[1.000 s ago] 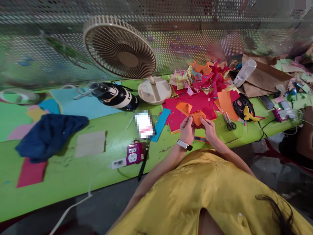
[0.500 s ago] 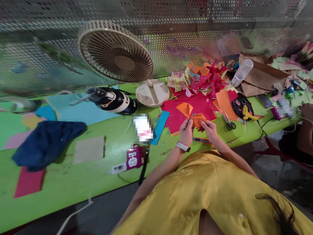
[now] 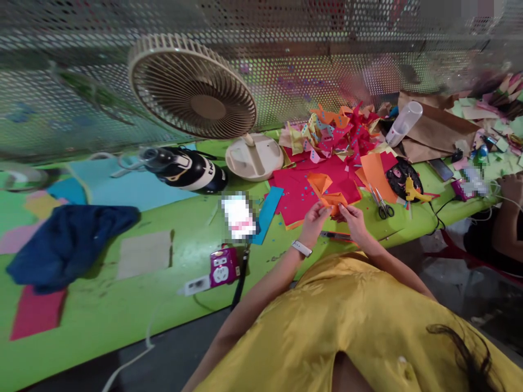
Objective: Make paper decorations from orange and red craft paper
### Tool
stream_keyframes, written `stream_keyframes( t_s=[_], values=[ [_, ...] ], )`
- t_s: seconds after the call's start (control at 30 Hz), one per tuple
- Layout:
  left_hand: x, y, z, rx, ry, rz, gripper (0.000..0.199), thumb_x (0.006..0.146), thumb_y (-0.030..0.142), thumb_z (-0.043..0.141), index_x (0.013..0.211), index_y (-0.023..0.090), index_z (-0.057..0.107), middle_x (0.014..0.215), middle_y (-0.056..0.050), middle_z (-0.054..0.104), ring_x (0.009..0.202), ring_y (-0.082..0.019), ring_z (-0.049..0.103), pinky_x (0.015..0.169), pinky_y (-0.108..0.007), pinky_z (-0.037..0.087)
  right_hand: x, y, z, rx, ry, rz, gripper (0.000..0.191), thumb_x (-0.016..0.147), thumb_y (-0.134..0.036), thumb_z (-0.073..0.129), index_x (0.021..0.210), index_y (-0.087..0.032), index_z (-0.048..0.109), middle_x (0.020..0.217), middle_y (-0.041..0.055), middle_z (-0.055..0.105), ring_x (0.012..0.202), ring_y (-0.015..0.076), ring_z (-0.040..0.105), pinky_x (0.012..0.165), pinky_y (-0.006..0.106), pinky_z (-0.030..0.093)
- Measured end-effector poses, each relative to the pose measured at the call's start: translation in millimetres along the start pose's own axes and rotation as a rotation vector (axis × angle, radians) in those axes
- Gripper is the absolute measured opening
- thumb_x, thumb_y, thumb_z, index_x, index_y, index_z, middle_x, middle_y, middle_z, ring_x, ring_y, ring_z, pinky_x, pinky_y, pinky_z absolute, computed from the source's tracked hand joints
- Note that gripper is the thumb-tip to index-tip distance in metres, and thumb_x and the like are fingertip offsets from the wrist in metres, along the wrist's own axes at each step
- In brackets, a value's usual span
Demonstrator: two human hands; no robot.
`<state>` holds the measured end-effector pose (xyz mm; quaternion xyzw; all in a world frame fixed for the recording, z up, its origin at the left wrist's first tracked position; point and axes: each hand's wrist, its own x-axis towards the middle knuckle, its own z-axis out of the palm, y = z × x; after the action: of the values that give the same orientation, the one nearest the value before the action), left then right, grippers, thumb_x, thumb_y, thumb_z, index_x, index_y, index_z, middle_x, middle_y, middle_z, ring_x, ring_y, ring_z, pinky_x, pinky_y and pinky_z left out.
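Grip, both hands: the left hand (image 3: 315, 222) and right hand (image 3: 355, 222) pinch the folded orange paper (image 3: 334, 199) by finger and thumb, left hand at its near left edge, right hand at its near right edge.

Position: in front of the body, over or just off the near edge of the red sheets (image 3: 292, 204) on the table (image 3: 134, 313); contact with the sheets cannot be told.

Key relation: held part runs crosswise, long axis roughly hand to hand. A second orange flap (image 3: 319, 183) points away from the body, slanting left, beyond the left fingertips; left hand nearer to it. Joined or separate: cannot tell.

Also: scissors (image 3: 382, 204) right of the right hand, well apart from the left, handles toward the person.
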<state>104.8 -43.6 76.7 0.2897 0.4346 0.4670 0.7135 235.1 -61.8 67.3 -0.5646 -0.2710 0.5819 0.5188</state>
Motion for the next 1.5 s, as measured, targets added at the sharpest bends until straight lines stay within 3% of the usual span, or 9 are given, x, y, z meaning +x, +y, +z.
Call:
stream_keyframes(
  t_s=[0.23, 0.33, 0.47, 0.63, 0.77, 0.93, 1.1, 1.37, 1.5],
  values=[
    [-4.9, -4.5, -3.0, 0.101, -0.076, 0.078, 0.030, 0.078, 0.043, 0.074, 0.094, 0.018, 0.068, 0.088, -0.004, 0.073, 0.086, -0.016, 0.067, 0.084, -0.029, 0.050, -0.6, 10.0, -4.1, -0.015, 0.029, 0.011, 0.042, 0.067, -0.062, 0.073, 0.069, -0.020, 0.065, 0.059, 0.0010, 0.067, 0.056, 0.0169, 0.065, 0.056, 0.028, 0.049],
    [-0.1, -3.5, -16.4, 0.213, -0.089, 0.086, 0.029, 0.080, 0.041, 0.072, 0.097, 0.018, 0.069, 0.087, -0.005, 0.073, 0.086, -0.017, 0.068, 0.083, -0.029, 0.052, 2.5, 5.3, -14.5, 0.029, 0.054, 0.019, 0.044, 0.068, -0.065, 0.068, 0.073, -0.021, 0.065, 0.064, 0.0033, 0.070, 0.064, 0.0202, 0.068, 0.062, 0.031, 0.051],
    [6.2, 7.4, -37.0, 0.408, -0.196, 0.081, 0.033, 0.078, 0.036, 0.072, 0.107, 0.020, 0.070, 0.098, -0.008, 0.074, 0.084, -0.022, 0.070, 0.072, -0.034, 0.058, 14.1, -10.9, -32.4, 0.050, -0.026, 0.022, 0.051, 0.073, -0.069, 0.052, 0.082, -0.021, 0.068, 0.080, 0.0084, 0.074, 0.079, 0.0226, 0.069, 0.073, 0.036, 0.054],
    [4.9, 20.3, -44.6, 0.909, -0.239, 0.449, 0.033, 0.087, 0.023, 0.061, 0.118, 0.027, 0.071, 0.110, -0.008, 0.073, 0.098, -0.025, 0.070, 0.088, -0.041, 0.056, 31.1, -30.0, -44.1, -0.047, 0.115, -0.066, 0.048, 0.078, -0.066, 0.051, 0.083, -0.022, 0.067, 0.084, 0.0062, 0.072, 0.077, 0.0192, 0.066, 0.068, 0.031, 0.052],
    [-0.9, 17.2, -45.3, 1.148, -0.178, 0.678, 0.038, 0.093, 0.018, 0.049, 0.125, 0.029, 0.066, 0.117, -0.007, 0.071, 0.109, -0.025, 0.066, 0.095, -0.043, 0.055, 33.9, -35.3, -47.5, -0.149, 0.183, -0.074, 0.044, 0.072, -0.063, 0.065, 0.090, -0.023, 0.069, 0.097, 0.0047, 0.073, 0.085, 0.0186, 0.066, 0.064, 0.026, 0.051],
    [-5.5, 5.7, -48.9, 1.209, -0.110, 0.846, 0.039, 0.097, 0.019, 0.044, 0.132, 0.025, 0.062, 0.126, -0.010, 0.066, 0.118, -0.025, 0.062, 0.104, -0.043, 0.051, 25.4, -28.0, -46.4, -0.130, 0.029, 0.077, 0.048, 0.074, -0.067, 0.064, 0.091, -0.022, 0.071, 0.094, 0.0061, 0.074, 0.089, 0.0209, 0.068, 0.067, 0.028, 0.052],
    [-11.0, -6.8, -52.4, 1.209, -0.044, 0.877, 0.042, 0.097, 0.019, 0.044, 0.137, 0.022, 0.056, 0.130, -0.013, 0.065, 0.123, -0.024, 0.060, 0.106, -0.043, 0.050, 20.2, -14.1, -45.1, -0.199, 0.163, 0.067, 0.039, 0.073, -0.057, 0.071, 0.093, -0.024, 0.068, 0.107, 0.0058, 0.071, 0.099, 0.0207, 0.065, 0.076, 0.030, 0.052],
    [-25.6, -20.7, -61.1, 1.154, -0.009, 0.967, 0.055, 0.096, 0.019, 0.049, 0.151, 0.024, 0.038, 0.145, -0.015, 0.053, 0.136, -0.027, 0.049, 0.109, -0.045, 0.046, 4.8, -8.7, -57.3, -0.229, 0.071, 0.298, 0.053, 0.075, -0.072, 0.062, 0.078, -0.020, 0.067, 0.067, 0.0051, 0.068, 0.052, 0.0171, 0.061, 0.054, 0.032, 0.049],
    [-30.9, -25.5, -63.0, 1.181, -0.120, 0.955, 0.052, 0.098, 0.019, 0.045, 0.149, 0.024, 0.039, 0.145, -0.016, 0.053, 0.137, -0.027, 0.048, 0.108, -0.046, 0.047, -4.3, -12.6, -53.8, -0.116, -0.014, 0.223, 0.048, 0.061, -0.065, 0.079, 0.076, -0.021, 0.067, 0.064, 0.0014, 0.068, 0.056, 0.0164, 0.064, 0.056, 0.028, 0.050]
  ],
)
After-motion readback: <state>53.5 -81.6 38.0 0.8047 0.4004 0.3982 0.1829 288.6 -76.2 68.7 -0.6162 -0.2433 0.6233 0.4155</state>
